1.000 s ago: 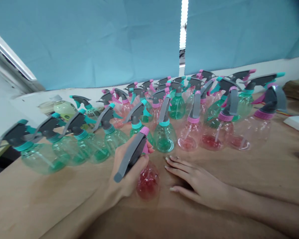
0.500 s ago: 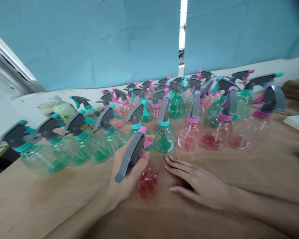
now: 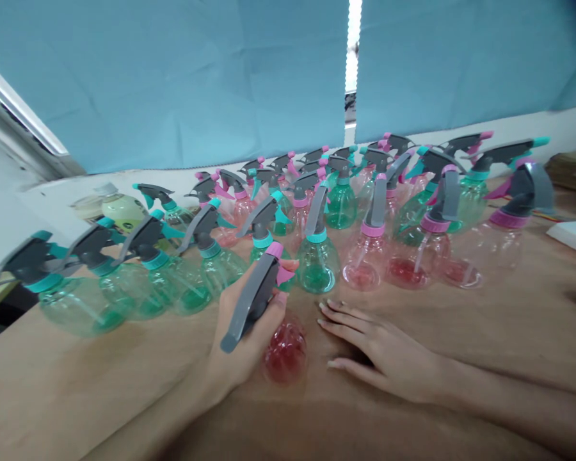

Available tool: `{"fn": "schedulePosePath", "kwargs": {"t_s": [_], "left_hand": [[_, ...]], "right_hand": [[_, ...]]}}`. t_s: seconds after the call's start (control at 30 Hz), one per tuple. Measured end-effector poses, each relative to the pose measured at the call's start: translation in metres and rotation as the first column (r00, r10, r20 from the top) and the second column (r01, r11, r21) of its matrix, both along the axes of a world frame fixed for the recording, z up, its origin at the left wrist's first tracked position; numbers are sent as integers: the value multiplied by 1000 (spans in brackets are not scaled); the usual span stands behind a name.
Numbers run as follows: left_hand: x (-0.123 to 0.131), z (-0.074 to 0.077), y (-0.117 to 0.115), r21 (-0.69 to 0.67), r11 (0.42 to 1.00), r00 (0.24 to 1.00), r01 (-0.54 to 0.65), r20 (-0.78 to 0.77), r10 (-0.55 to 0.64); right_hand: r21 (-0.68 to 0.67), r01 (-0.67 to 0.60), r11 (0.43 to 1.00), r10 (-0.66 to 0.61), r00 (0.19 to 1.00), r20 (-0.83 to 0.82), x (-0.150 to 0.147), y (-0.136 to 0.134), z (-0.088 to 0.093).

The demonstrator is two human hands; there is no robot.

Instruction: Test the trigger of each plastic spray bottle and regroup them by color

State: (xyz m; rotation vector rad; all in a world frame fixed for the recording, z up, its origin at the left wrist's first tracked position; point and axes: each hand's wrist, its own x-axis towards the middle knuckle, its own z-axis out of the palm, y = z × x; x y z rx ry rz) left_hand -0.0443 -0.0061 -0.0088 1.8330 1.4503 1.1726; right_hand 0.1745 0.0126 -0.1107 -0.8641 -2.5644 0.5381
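My left hand [image 3: 244, 333] is wrapped round the neck of a pink spray bottle [image 3: 285, 353]. Its grey head with pink nozzle and trigger points away from me, and the clear pink base shows below my fingers. The collar is hidden by the hand. To the right, my right hand [image 3: 379, 349] lies on the wooden table [image 3: 504, 333] with fingers stretched out, holding nothing. Just beyond both hands stands a green spray bottle [image 3: 319, 259] with a turquoise collar, and to its right a pink spray bottle [image 3: 365, 259].
More green spray bottles [image 3: 77, 304] line the left side, and pink ones [image 3: 415, 259] the right. Several further rows stand behind. A pale round bottle [image 3: 121, 208] is at the back left. Blue sheeting [image 3: 173, 83] covers the wall. A white object [image 3: 573, 238] lies at the right edge.
Both hands and the held spray bottle stay in nearly the same place. Only a very slight shift of the view shows.
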Motion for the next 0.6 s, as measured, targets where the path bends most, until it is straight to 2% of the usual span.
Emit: {"fn": "schedulePosePath", "kwargs": {"t_s": [0.27, 0.6], "left_hand": [[0, 2, -1, -29, 1000, 1000, 10, -9, -10], [-3, -2, 0, -7, 1000, 1000, -18, -21, 18]], "right_hand": [[4, -3, 1000, 3, 1000, 1, 0, 0, 2], [-16, 3, 1000, -3, 1000, 18, 0, 0, 3]]}}
